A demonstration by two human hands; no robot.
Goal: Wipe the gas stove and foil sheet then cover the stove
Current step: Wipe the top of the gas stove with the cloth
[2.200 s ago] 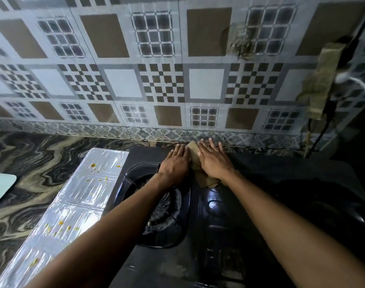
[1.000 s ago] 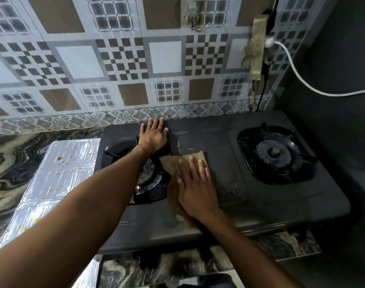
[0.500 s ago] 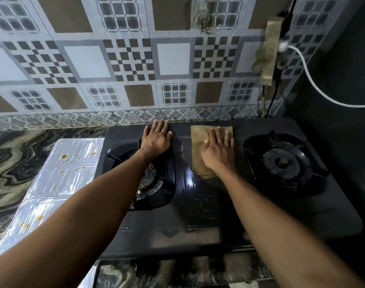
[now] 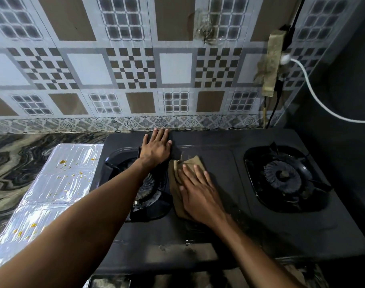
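A black two-burner gas stove [image 4: 229, 231] stands on the marbled counter. My right hand [image 4: 200, 194] lies flat on a brown cloth [image 4: 174, 179], pressing it onto the stove's middle panel between the burners. My left hand [image 4: 156, 147] rests flat with fingers spread at the stove's back edge, above the left burner [image 4: 148, 196]. The right burner [image 4: 281, 177] is uncovered. A shiny foil sheet [image 4: 52, 192] with yellow specks lies on the counter to the left of the stove.
A patterned tiled wall [image 4: 136, 69] rises right behind the stove. A power strip [image 4: 271, 63] hangs on it at the right, with a white cable [image 4: 318, 100] running right. A dark wall [image 4: 343, 100] borders the stove's right side. Marbled counter [image 4: 17, 163] extends left.
My right hand has dragged the cloth from the stove's back edge toward me and leftward, next to the left burner. My left hand stays planted at the back.
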